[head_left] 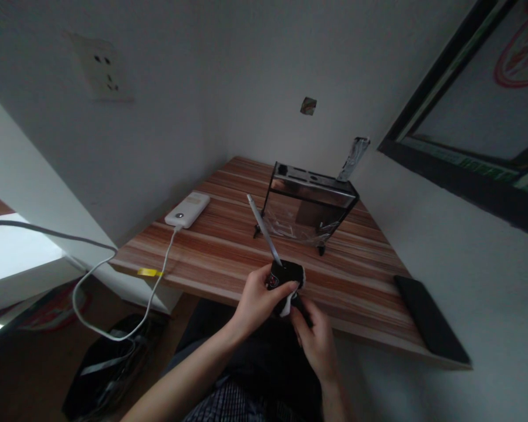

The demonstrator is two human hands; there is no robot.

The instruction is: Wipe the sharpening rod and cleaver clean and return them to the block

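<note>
My left hand (257, 296) wraps the black sleeve (289, 269) with its thumb across the front, while the closed fingers of my right hand (317, 334) pinch its lower end, just above the table's near edge. It looks soft and dark, with a small red-and-white mark, a ragged white edge (my fingers hide part of it) and a slim silver rod (264, 228) slanting from its top. Beyond lies the striped wooden table (220, 249), bearing a black-framed stand (317, 177) and a cabled white device (192, 208), beneath pale walls (250, 76).
</note>
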